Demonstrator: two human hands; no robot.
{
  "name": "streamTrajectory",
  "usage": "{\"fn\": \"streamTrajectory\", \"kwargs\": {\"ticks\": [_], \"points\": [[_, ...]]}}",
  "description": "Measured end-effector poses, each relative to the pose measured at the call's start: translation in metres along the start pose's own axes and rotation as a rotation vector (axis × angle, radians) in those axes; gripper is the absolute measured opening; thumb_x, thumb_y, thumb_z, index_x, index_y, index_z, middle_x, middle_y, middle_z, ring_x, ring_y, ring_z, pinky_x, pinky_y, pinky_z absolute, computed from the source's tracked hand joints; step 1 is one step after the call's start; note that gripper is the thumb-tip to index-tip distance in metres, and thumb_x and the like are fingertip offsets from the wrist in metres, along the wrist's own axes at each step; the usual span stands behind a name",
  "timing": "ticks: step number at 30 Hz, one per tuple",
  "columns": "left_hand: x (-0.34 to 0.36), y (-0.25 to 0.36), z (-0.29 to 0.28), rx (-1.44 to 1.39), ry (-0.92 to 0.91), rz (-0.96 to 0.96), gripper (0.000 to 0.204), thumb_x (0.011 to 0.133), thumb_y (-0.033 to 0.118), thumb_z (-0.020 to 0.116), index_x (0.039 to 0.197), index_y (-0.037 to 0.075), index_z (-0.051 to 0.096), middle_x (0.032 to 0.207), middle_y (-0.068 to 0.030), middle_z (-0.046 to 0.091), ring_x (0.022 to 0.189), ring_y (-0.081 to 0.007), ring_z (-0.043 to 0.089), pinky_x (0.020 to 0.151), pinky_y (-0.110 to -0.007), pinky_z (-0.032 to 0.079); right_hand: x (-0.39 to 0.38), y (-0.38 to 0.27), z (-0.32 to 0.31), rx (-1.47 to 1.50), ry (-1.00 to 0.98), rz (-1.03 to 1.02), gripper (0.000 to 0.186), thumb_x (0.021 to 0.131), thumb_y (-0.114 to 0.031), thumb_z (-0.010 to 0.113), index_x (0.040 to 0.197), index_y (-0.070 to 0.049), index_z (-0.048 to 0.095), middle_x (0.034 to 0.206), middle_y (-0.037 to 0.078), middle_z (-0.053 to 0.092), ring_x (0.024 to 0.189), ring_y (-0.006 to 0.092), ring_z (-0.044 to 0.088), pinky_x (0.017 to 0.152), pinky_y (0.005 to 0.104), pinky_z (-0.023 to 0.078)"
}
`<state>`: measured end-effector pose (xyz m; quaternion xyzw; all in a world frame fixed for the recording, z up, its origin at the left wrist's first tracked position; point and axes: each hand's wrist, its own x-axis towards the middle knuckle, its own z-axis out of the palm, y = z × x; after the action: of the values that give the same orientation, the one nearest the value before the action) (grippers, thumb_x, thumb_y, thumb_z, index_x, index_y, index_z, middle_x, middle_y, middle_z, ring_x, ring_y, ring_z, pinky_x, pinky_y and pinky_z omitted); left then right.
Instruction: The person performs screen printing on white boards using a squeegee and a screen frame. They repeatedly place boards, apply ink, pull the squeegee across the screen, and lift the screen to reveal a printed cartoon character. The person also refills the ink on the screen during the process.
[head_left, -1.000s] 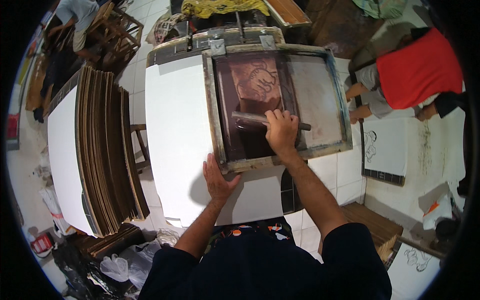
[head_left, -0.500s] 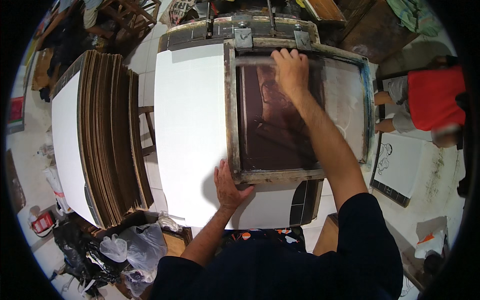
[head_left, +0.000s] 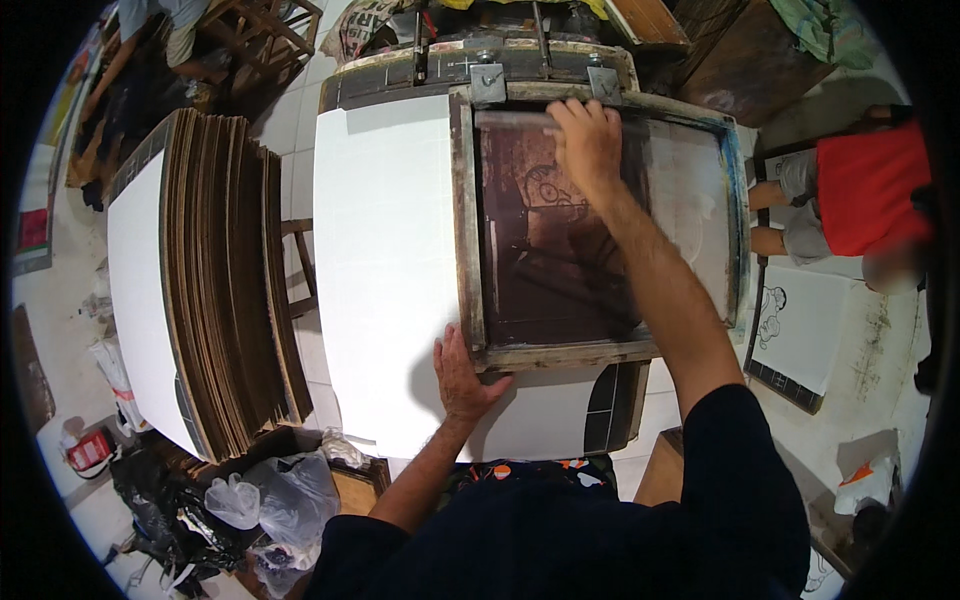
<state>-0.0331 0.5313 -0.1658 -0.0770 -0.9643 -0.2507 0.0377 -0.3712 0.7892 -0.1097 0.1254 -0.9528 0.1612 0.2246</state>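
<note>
A screen-printing frame (head_left: pixel 550 352) with dark brown ink on its mesh (head_left: pixel 530 280) and a faint line drawing in it lies over white sheets (head_left: pixel 380 250) on a board hinged by metal clamps at the back. My right hand (head_left: pixel 590 150) grips a bar-shaped squeegee (head_left: pixel 530 119) near the frame's far inner edge. My left hand (head_left: pixel 460 380) rests with fingers spread on the white sheet, touching or close beside the frame's lower left corner.
A tall stack of boards (head_left: pixel 215 280) stands left; plastic bags (head_left: pixel 270 500) lie below it. A person in red (head_left: pixel 865 180) works at the right beside printed sheets (head_left: pixel 790 330). Another person (head_left: pixel 170 30) is at the upper left. Wooden boards (head_left: pixel 720 70) lean behind.
Since a second ago my right hand has pushed the squeegee from the middle of the screen to its far end. My left hand stays beside the frame. The view has shifted slightly.
</note>
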Motion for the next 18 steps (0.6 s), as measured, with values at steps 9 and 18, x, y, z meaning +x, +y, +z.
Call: {"fn": "streamTrajectory", "kwargs": {"ticks": [9,18], "points": [[0.000,-0.003,0.003,0.039,0.038,0.062,0.124,0.071,0.045,0.092,0.160,-0.007,0.024,0.161,-0.0298,0.035,0.154,-0.0443,0.031,0.127,-0.061,0.023,-0.088,-0.035,-0.030,-0.032,-0.101,-0.031,0.039,0.076,-0.008,0.077,0.112,-0.017,0.068,0.104,0.001,0.063,0.105,0.0271,0.060,0.093,0.0470,0.045],[0.003,0.002,0.004,0.038,0.116,0.091,0.117,0.080,0.051,0.086,0.160,-0.008,0.024,0.158,-0.0292,0.039,0.154,-0.0426,0.033,0.127,-0.060,0.021,-0.258,-0.117,-0.115,-0.046,-0.281,0.080,0.052,0.065,-0.008,0.082,0.114,-0.016,0.066,0.106,0.002,0.060,0.104,0.0255,0.057,0.098,0.0460,0.042]]}}
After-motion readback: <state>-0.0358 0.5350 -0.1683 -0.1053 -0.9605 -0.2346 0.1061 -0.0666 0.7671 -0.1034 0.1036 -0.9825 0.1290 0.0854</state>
